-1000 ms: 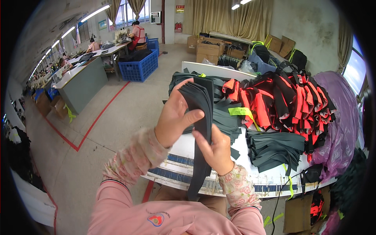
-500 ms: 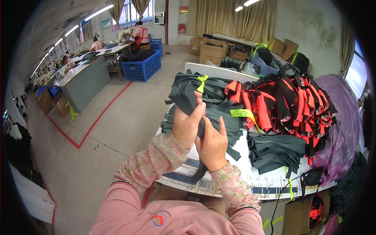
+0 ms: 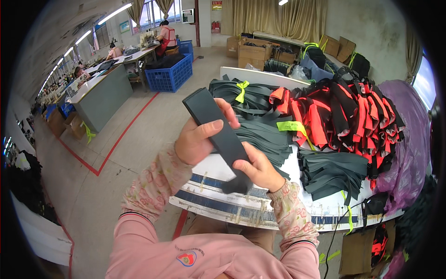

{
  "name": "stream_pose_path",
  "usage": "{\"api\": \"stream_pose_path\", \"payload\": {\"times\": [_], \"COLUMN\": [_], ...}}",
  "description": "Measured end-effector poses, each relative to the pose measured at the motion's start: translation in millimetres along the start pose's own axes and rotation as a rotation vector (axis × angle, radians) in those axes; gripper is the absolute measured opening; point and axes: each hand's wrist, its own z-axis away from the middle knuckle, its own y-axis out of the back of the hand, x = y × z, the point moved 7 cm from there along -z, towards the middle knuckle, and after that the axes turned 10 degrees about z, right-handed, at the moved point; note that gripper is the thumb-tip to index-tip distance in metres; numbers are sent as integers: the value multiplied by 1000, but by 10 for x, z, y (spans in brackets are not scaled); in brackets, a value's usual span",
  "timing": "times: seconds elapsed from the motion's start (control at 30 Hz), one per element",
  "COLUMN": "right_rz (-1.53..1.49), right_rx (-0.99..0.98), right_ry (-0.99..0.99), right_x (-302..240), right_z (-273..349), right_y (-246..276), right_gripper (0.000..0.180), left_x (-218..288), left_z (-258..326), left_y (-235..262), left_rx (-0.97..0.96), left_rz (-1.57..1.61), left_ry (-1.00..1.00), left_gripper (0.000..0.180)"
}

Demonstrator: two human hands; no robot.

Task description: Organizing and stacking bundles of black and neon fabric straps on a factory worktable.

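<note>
A stack of dark grey-green fabric strips [image 3: 218, 123] is held in front of me, slanting from upper left to lower right. My left hand [image 3: 202, 135] wraps its upper part, thumb across the face. Lower down, my right hand [image 3: 260, 167] pinches the stack with its thumb on top. The strips' lower end hangs bent below my right hand. Beyond it on the white table [image 3: 211, 165] lie more grey-green strips [image 3: 262, 137], and a bundle of strips [image 3: 241, 95] with a yellow-green tie [image 3: 242, 91]. At the right rests another pile of strips [image 3: 331, 173].
Black and coral-red fabric pieces [image 3: 344, 116] are heaped on the table's right side, beside a purple plastic bag [image 3: 403, 139]. Cardboard boxes [image 3: 253, 53] stand behind. Across the floor are a blue crate [image 3: 169, 74] and a person at a sewing machine [image 3: 167, 37].
The stack has turned its broad face toward me. My left hand has moved left and down, and my right hand has shifted slightly right, leaving the hands farther apart.
</note>
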Motion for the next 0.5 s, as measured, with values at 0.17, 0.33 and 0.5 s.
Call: {"api": "stream_pose_path", "payload": {"times": [0.17,0.33,0.5], "right_rz": [718,998,1228], "right_rx": [107,135,16], "right_ry": [13,59,44], "right_x": [-218,-178,29], "right_z": [107,210,305], "right_y": [125,162,40], "right_gripper": [35,34,31], "left_x": [345,372,145], "left_z": [331,477,722], "left_y": [483,659,950], "left_rx": [175,140,119], "left_rz": [-392,-705,-1041], "left_ry": [243,468,521], "left_gripper": [49,41,30]}}
